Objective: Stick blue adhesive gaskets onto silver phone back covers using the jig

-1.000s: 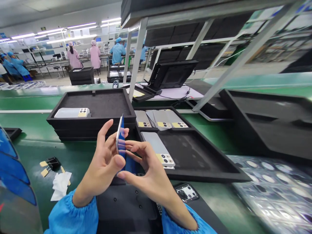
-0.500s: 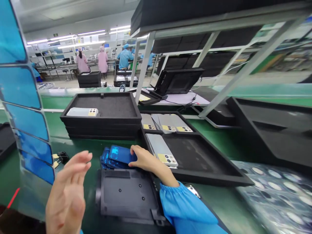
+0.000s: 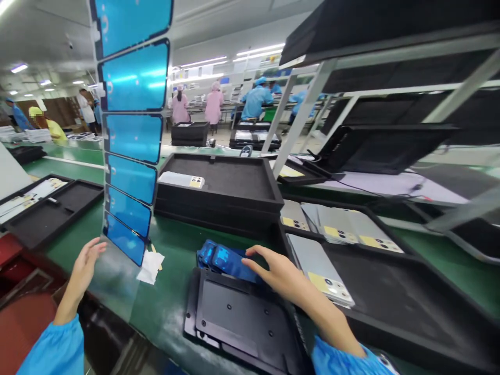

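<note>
My left hand (image 3: 84,265) is at the left, fingers stretched out, beside the lower end of a hanging strip of blue adhesive films (image 3: 133,138) on a clear liner. I cannot tell whether its fingertips touch the liner. A small stack of shiny blue panels (image 3: 226,260) lies on the green bench, behind a black fixture plate (image 3: 238,317). Over the right end of this stack is my right hand (image 3: 273,271), thumb and forefinger apart, the fingertips at the panel's edge. Some of its fingers are hidden.
Black foam trays (image 3: 219,208) are stacked behind the panels, with a silver phone back cover (image 3: 182,180) on top. To the right, another tray (image 3: 398,291) holds several covers. White paper (image 3: 150,266) lies near the strip. Metal shelf posts (image 3: 304,114) rise behind; people work farther back.
The view has swung left, bringing more of the blue strip and a left-hand tray into sight. My left hand has moved away toward the strip's lower end. My right hand stays by the blue panels.
</note>
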